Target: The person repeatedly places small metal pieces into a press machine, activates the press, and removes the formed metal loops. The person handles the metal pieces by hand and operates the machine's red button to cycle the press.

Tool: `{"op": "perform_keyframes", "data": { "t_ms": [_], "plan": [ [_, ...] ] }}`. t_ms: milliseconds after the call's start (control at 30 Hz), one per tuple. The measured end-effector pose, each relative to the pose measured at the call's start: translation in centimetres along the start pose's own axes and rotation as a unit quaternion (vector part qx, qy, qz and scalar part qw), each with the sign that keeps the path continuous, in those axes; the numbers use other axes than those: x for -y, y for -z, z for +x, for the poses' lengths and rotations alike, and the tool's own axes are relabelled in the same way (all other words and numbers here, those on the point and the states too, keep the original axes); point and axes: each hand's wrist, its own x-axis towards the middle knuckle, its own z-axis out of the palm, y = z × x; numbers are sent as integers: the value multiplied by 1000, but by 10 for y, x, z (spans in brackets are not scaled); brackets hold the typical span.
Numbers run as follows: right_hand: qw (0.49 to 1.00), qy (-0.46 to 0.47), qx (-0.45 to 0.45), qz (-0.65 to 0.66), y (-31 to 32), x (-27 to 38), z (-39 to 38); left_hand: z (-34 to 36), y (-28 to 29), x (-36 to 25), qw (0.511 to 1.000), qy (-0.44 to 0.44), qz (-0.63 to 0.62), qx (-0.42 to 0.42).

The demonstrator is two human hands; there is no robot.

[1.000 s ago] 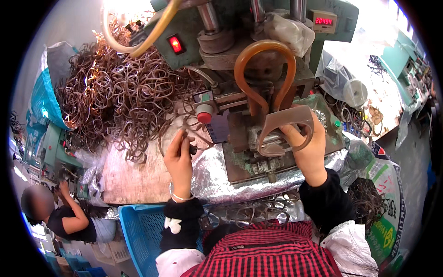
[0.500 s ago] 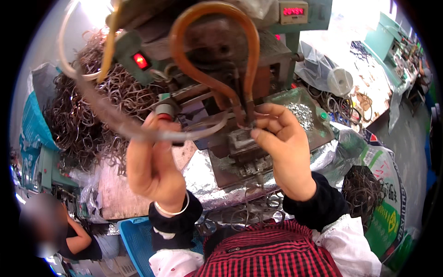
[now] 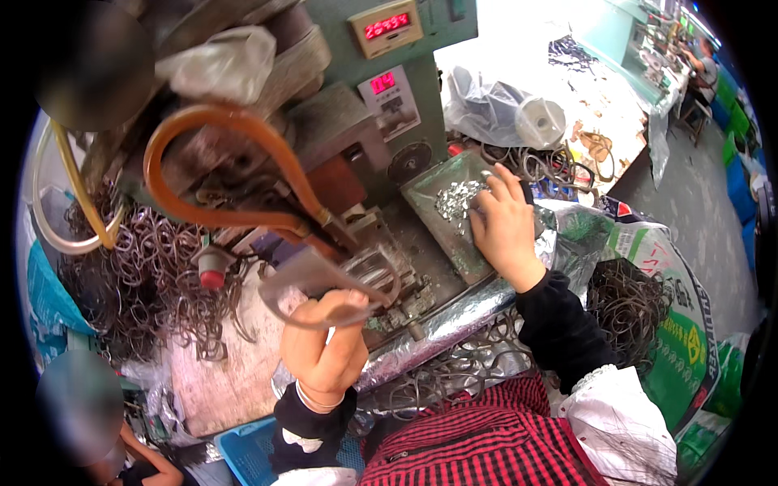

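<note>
Tray (image 3: 468,257) holds metal bits (image 3: 455,202); right hand (image 3: 506,229) half-curled over them, grasp unclear; left hand (image 3: 328,348) grips brown frame (image 3: 301,279).

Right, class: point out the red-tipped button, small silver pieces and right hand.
Red-tipped button (image 3: 212,279): head view, its red end.
Small silver pieces (image 3: 459,200): head view, the pile's middle.
Right hand (image 3: 508,231): head view, its back.

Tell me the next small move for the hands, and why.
Probably pinch one from the heap of small silvery metal pieces in the flat green tray: the right hand is at the heap's edge, while the left hand holds the translucent brown curved frame.
</note>
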Motion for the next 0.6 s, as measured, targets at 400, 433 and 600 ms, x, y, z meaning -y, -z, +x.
{"op": "perform_keyframes", "data": {
  "t_ms": [400, 433, 600],
  "plan": [
    [954, -175, -14, 242, 18, -3, 23, 1, -5, -3, 1000, -23, 3, 2],
    [956, -174, -18, 236, 19, -3, 23, 0, -8, 0, 1000, -25, -10, -15],
    [920, -195, -23, 339, 25, -5, 34, 1, -6, -1, 1000, 15, 8, 13]
  ]
}}
